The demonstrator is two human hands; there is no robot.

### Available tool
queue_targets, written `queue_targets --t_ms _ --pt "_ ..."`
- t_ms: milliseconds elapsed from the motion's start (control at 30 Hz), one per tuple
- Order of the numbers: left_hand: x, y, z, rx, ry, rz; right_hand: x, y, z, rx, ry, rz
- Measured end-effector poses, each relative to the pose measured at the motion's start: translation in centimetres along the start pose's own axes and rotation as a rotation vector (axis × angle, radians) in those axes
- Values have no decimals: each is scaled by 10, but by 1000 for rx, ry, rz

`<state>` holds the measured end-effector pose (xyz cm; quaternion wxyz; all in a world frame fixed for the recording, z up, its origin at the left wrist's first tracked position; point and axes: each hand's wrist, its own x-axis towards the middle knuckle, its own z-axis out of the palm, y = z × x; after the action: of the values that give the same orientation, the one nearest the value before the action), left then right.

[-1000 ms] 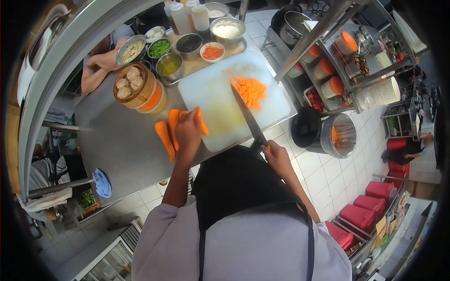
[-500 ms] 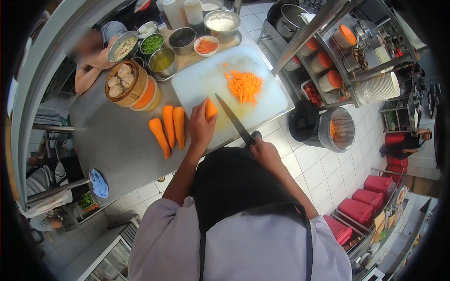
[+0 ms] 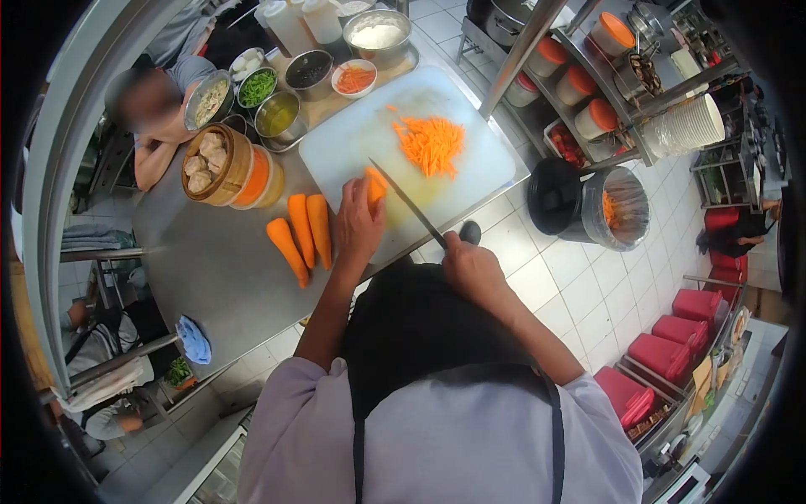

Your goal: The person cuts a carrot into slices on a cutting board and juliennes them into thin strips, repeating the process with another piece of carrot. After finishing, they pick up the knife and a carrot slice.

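Observation:
My left hand [image 3: 361, 225] grips a cut carrot piece [image 3: 375, 186] against the white cutting board [image 3: 336, 151]. In my right hand [image 3: 474, 267] is the handle of a long kitchen knife [image 3: 413, 207]. The blade shows nearly edge-on, its front part right at the right side of the carrot piece and its tip pointing away from me. Farther up the board lies a heap of carrot strips [image 3: 430, 145]. Left of my left hand, three peeled carrots [image 3: 300, 227] rest side by side on the steel table [image 3: 193, 277].
A bamboo steamer [image 3: 217, 164] with dumplings stands left of the board. Behind are bowls of chopped greens [image 3: 257, 87], carrot strips [image 3: 353, 79] and white powder [image 3: 377, 32]. A person [image 3: 164, 109] leans at the table's far left. A lined bin [image 3: 617, 210] stands right.
The knife has moved left to the carrot piece and turned from showing its broad side to nearly edge-on. My left hand stays on the piece. The whole view has shifted slightly.

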<state>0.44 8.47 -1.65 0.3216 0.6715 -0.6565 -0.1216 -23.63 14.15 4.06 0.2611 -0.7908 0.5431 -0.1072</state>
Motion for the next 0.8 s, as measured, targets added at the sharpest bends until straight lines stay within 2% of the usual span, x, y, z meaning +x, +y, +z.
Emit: queue_targets --t_ms 300,800 --pt "3 19 -5 15 -18 76 -7 -8 -13 -56 -20 5" --pt "11 19 -10 4 -85 51 -15 -10 -21 -95 -73 26"
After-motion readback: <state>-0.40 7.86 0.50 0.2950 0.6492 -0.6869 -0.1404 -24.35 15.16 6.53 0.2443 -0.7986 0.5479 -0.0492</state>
